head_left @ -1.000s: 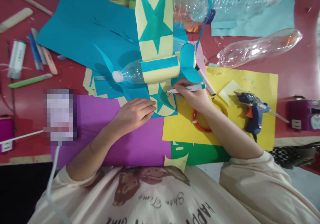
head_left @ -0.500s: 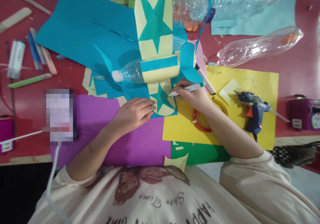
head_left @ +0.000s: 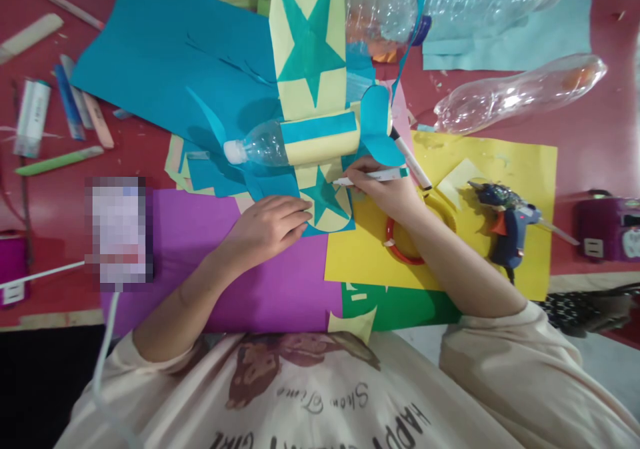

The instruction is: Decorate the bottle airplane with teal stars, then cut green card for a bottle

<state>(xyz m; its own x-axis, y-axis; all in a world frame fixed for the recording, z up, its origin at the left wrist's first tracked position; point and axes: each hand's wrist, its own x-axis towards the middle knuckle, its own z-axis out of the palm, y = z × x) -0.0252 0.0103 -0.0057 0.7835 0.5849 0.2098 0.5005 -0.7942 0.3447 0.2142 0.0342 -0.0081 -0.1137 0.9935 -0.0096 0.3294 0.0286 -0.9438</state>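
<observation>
A toy plane made from a plastic bottle (head_left: 265,143) lies before me, its body wrapped in cream and blue paper. Its cream paper wings carry green stars, one on the far wing (head_left: 311,39) and one on the near wing (head_left: 324,199). My right hand (head_left: 377,185) grips a white marker (head_left: 383,175) with a green end, its tip at the near wing's star. My left hand (head_left: 273,225) lies flat with fingers stretched out, fingertips on the wing's left edge. Blue paper tail pieces (head_left: 376,125) stand at the bottle's right end.
A glue gun (head_left: 515,232) lies on yellow paper (head_left: 530,162) to the right, near red and yellow tape rolls (head_left: 400,252). Clear bottles (head_left: 515,95) lie at the back right. Markers (head_left: 33,119) and a phone (head_left: 120,232) with a cable are at the left.
The marker tip in my right hand has shifted slightly up and left along the near star. My left hand stays in place on the wing.
</observation>
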